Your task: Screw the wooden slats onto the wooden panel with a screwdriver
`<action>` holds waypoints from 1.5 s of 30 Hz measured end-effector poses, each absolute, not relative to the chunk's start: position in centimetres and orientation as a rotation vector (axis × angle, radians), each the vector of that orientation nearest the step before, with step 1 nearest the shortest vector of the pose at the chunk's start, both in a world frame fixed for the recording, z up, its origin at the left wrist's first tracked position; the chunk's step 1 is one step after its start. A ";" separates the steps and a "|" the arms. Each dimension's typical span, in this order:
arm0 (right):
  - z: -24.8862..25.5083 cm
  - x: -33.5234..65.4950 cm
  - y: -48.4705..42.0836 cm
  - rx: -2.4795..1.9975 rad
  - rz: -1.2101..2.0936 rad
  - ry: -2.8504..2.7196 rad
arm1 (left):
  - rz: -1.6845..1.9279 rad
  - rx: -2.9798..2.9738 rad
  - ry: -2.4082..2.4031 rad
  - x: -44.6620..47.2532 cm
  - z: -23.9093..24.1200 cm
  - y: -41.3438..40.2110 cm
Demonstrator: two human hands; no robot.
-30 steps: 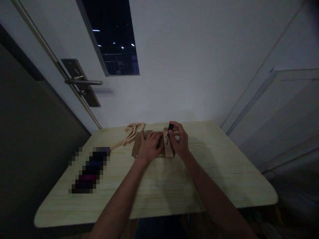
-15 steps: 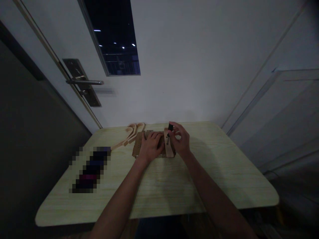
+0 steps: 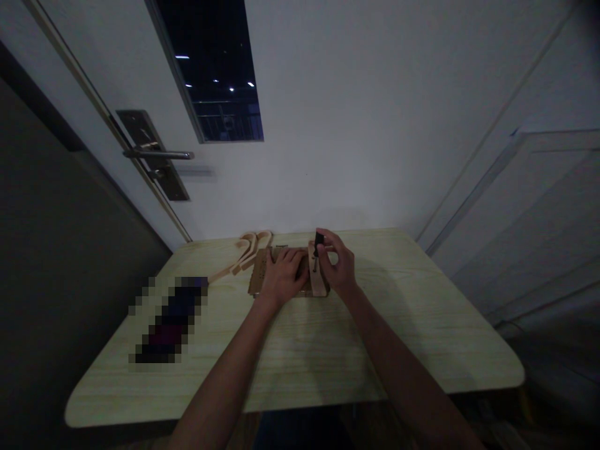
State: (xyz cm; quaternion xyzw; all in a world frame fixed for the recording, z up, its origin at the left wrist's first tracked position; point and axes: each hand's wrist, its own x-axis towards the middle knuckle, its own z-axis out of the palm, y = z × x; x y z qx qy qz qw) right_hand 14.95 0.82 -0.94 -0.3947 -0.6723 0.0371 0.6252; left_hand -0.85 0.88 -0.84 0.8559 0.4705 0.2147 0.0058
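My left hand lies flat with its fingers spread on a brown board that looks like cardboard or wood. Across the right end of this board lies a pale wooden piece. Above that piece, my right hand pinches the black handle of a small screwdriver between thumb and fingers. The screwdriver's thin shaft points down at the wooden piece; whether its tip sits in a screw is too small to tell.
Several hook-shaped wooden pieces lie left of the board near the back edge. A blurred-out dark object rests on the table's left side. Behind the table stands a white door with a metal handle.
My right hand's fingers have shifted slightly around the screwdriver handle, which now stands a little differently. The left hand and the board stay put.
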 end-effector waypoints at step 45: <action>-0.9 15.3 0.8 -0.865 0.054 -1.570 | 0.660 2.671 1.470 -0.7 -0.6 0.7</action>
